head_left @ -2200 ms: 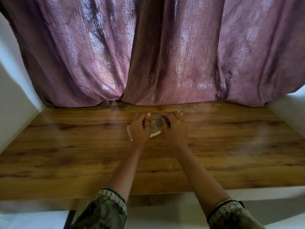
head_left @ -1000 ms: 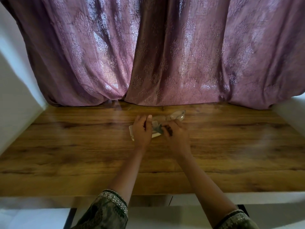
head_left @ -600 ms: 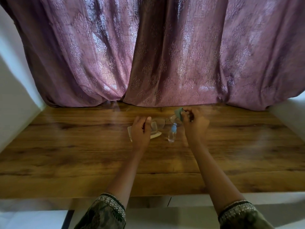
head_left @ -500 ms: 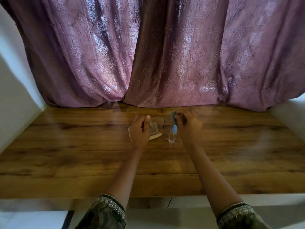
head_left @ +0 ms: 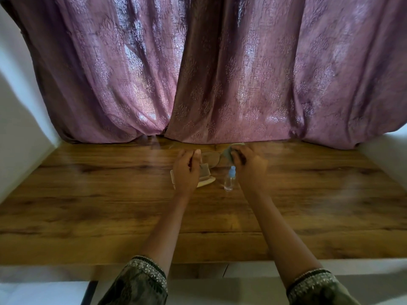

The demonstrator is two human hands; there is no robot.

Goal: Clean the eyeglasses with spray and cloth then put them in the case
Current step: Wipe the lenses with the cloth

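A mauve patterned curtain [head_left: 198,73] hangs across the whole back of the scene, well behind the spray bottle [head_left: 229,180], its hem meeting the far edge of the wooden table [head_left: 88,205] on which the bottle stands upright. My two forearms reach in from the near side of the bottle, one on each side of it, with dark embroidered sleeves [head_left: 141,280] at the bottom of the frame. My left hand [head_left: 186,170], just left of the bottle, has its fingers curled and pinches the left end of the eyeglasses [head_left: 210,159]. My right hand [head_left: 248,164], just right of the bottle and a little beyond it, is closed round a grey-green cloth [head_left: 228,154], pinching it against the right lens. The pale case [head_left: 206,181] lies on the table just left of the bottle, mostly hidden under my left hand; whether it lies open I cannot tell. The eyeglasses are held between my hands, just beyond the bottle and to its left, not inside the case. The cloth is bunched just beyond the bottle's blue cap. The bottle itself is small and clear
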